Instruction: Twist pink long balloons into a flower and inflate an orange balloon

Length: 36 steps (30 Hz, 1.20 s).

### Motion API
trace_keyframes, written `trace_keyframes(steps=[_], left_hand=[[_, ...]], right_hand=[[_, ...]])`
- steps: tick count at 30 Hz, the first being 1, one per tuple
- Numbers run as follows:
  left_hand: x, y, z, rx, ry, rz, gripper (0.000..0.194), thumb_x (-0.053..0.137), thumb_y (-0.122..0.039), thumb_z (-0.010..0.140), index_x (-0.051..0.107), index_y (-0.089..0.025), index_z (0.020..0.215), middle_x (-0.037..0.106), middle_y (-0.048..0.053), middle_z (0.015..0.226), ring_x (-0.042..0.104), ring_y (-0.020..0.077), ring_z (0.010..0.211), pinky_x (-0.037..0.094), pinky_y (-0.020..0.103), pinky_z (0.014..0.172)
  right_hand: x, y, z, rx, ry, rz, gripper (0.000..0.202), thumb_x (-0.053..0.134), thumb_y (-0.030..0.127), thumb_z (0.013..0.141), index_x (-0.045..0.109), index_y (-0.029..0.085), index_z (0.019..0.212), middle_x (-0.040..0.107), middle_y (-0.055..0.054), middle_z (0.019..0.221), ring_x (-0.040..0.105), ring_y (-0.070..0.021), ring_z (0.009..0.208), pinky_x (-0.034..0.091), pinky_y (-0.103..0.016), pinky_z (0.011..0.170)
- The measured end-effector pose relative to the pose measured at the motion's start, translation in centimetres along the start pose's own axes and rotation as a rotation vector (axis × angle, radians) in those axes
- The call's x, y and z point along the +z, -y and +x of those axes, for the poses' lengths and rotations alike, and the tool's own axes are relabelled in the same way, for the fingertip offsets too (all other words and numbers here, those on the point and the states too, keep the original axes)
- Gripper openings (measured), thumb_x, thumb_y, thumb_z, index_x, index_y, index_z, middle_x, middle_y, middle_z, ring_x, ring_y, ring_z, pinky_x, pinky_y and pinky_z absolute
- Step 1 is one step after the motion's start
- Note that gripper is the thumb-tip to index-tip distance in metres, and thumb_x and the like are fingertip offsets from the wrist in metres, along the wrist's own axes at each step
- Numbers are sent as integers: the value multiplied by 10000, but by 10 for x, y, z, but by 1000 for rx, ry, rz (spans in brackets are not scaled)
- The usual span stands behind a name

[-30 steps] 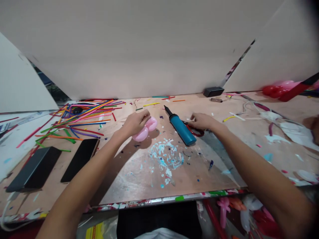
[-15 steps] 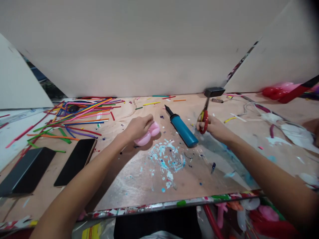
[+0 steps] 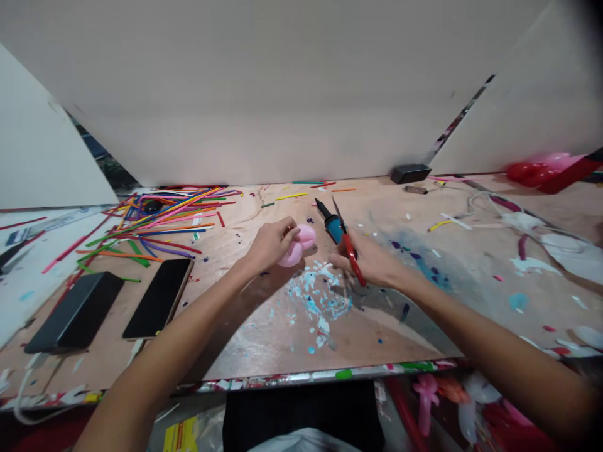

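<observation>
My left hand (image 3: 272,243) is closed on a small pink twisted balloon (image 3: 293,252), whose rounded parts bulge out on the right of my fingers. In my right hand (image 3: 372,258) is a pair of red-handled scissors (image 3: 351,254), blades pointing up and away from me. Behind the scissors lies a blue hand pump (image 3: 333,227) with a black nozzle, its lower part hidden by my right hand. Light blue scraps (image 3: 320,295) are scattered on the table just below both hands.
Many long uninflated balloons (image 3: 174,216) lie in a heap at the left. Nearer stand a black phone (image 3: 159,298) and a dark box (image 3: 75,312) with a white cable. A small black box (image 3: 411,173) sits by the back panel; red and pink balloons (image 3: 534,172) are at far right.
My right hand has swung left with the scissors, coming over the pump and closer to the pink balloon. My left hand keeps its hold on the balloon. The view has shifted slightly.
</observation>
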<state>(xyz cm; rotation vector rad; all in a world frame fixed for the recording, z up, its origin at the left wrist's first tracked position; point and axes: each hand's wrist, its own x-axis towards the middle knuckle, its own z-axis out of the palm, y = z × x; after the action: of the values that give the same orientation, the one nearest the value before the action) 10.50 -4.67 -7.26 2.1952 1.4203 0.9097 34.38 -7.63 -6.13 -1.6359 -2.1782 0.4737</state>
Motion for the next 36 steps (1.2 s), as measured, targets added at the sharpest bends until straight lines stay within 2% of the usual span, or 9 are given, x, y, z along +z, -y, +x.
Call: trace_keyframes(steps=[3,5,8,13,22,30,36], left_hand=[[-9,-9,1,64,-29,3,227,481,-354,946,613,-198,846,752,27,872,653,186,795,431,290,736],[-13,-13,2,75,-52,23,220,468,-340,951,613,-197,866,748,23,872,649,183,797,424,284,729],[-13,-14,1,75,-65,134,234,444,-344,959,616,-204,887,729,27,840,624,186,757,388,285,676],[-6,-14,-2,117,-44,300,253,411,-350,976,611,-214,902,696,27,775,586,199,719,338,297,657],[-2,-16,-3,126,41,343,251,398,-355,981,614,-227,990,680,35,765,604,211,720,310,292,615],[1,-10,-6,92,-36,322,278,338,-355,1004,579,-222,963,686,33,764,607,204,689,316,293,610],[5,-12,-8,122,-13,357,281,351,-356,1005,595,-223,962,703,45,811,616,210,718,295,297,602]], right_hand=[[-11,1,-19,-110,15,-297,339,497,523,875,544,188,893,653,-73,714,566,-206,622,289,-284,550],[-16,4,-29,-144,12,-463,353,469,521,891,565,182,906,664,-85,704,587,-230,635,258,-294,557],[-21,9,-38,-147,46,-570,420,440,562,902,587,174,961,693,-103,732,620,-253,650,228,-306,565],[-28,18,-40,-167,99,-569,449,393,567,922,632,191,975,711,-104,756,636,-250,651,212,-314,568],[-31,22,-27,-124,150,-553,447,402,561,910,680,211,917,724,-111,815,657,-260,722,213,-304,552],[-31,22,-26,-105,205,-515,438,419,569,889,693,227,896,729,-107,829,652,-261,722,225,-294,541],[-31,23,-22,-134,233,-442,414,427,538,891,701,228,875,726,-86,785,628,-233,669,247,-289,541]])
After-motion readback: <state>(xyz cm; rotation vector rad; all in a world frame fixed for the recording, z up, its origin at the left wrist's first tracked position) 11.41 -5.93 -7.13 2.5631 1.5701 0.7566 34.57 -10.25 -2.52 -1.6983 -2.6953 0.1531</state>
